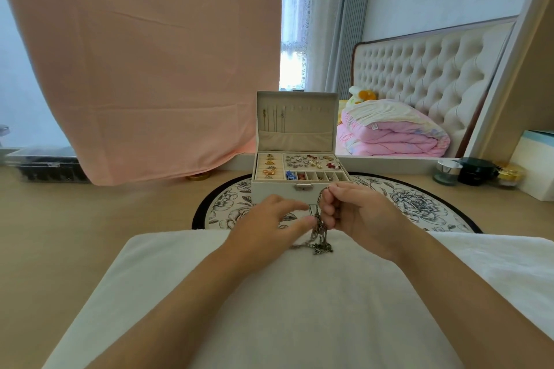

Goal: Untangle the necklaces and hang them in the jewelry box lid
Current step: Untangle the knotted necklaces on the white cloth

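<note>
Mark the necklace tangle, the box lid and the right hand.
necklace tangle (pixel 322 246): head view, bunched lower chains.
box lid (pixel 310 120): head view, bare inner lining.
right hand (pixel 359 214): head view, middle of the hand.

Item one: tangled necklaces (pixel 321 232), dark silver-toned chains knotted in one clump, upper part lifted, lower end resting on the white towel (pixel 269 293). Item two: jewelry box (pixel 278 187), cream, open, just behind. Its lid (pixel 308 117) stands upright; a few thin chains (pixel 274 120) hang at its left side.

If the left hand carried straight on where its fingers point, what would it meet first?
Probably the tangled necklaces hanging from the right hand; the left hand is nearly touching them.
</note>
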A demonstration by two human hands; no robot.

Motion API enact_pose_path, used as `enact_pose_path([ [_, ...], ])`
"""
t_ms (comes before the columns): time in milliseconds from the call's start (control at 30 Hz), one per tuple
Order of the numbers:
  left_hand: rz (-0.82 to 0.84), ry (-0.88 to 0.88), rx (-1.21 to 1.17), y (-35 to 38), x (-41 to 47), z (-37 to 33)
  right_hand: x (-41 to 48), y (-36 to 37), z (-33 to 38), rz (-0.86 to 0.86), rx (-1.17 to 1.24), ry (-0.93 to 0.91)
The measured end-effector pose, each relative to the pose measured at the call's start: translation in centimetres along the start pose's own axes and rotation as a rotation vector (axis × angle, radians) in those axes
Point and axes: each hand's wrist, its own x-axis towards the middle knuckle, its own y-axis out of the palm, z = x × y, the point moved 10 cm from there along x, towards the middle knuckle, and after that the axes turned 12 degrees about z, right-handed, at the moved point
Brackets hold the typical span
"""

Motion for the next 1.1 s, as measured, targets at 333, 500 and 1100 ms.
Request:
enact_pose_path([
  [333, 0.008, 0.014, -0.193, 0.2, 0.7, 0.1, -0.6, -1.8, 1.0, -0.169, -0.272, 0.017],
  [500, 0.045, -0.025, -0.073, -0.6, 0.7, 0.6, -0.9, -2.4, 1.6, -0.287, -0.624, 0.04],
  [1100, -0.065, 0.021, -0.137, -1.4, 0.5, 1.1, -1.1, -1.1, 2.9, -0.368, -0.998, -0.037],
])
